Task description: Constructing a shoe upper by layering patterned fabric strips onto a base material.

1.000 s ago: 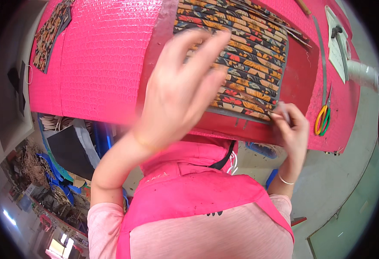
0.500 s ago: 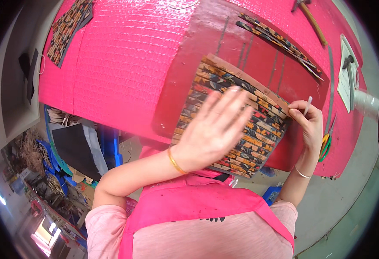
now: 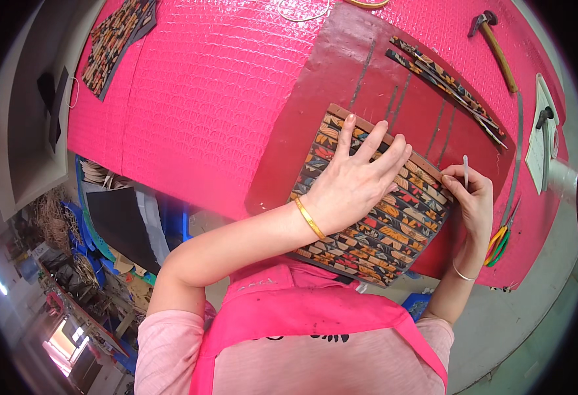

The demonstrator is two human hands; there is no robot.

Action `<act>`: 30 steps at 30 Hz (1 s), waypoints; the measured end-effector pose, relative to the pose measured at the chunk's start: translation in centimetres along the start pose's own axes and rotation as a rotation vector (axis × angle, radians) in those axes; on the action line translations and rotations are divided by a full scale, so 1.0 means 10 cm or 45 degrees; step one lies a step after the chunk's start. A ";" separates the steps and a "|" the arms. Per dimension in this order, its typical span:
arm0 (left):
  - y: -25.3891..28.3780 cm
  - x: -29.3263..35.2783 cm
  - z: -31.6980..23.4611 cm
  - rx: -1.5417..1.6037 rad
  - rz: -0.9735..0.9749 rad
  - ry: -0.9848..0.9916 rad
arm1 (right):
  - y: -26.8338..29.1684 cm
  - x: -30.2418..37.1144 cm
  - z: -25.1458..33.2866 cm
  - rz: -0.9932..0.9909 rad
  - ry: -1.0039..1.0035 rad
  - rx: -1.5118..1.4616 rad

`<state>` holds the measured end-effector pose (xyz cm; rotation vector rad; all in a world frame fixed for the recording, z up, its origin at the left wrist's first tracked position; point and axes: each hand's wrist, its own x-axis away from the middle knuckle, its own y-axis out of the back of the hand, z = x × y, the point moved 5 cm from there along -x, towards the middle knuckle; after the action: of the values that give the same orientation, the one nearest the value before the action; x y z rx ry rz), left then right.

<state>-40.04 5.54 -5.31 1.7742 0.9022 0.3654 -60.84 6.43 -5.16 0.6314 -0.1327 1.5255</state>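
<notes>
A patterned panel (image 3: 394,230), with rows of dark floral strips, lies slantwise on a dark red mat (image 3: 282,158), its lower corner past the table's near edge. Along its far edge runs a brown strip (image 3: 427,169). My left hand (image 3: 348,184) rests flat on the panel, fingers spread, some fingertips at the brown strip. At the panel's right corner, the thumb and forefinger of my right hand (image 3: 471,204) pinch together by the strip's end. A slim whitish pen-like tool (image 3: 466,168) sticks up from that hand. What exactly the fingertips grip is too small to tell.
Loose floral strips (image 3: 444,85) lie at the mat's far side. A hammer (image 3: 498,52) is beyond them. Scissors with yellow and green handles (image 3: 498,245) lie right of my right hand. More patterned pieces (image 3: 114,49) sit far left on the pink table cover (image 3: 190,112).
My left hand, blurred before, has settled with its fingers spread near the brown strip. The right hand keeps its pinch at the corner. The whole view has shifted slightly.
</notes>
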 end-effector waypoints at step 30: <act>-0.02 -0.15 -0.14 -0.246 0.055 0.019 | -0.29 0.19 0.23 -0.410 0.678 0.393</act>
<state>-41.99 5.47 -4.70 1.6171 0.8114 0.4782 -57.23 7.27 -3.27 0.4401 0.5932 1.3586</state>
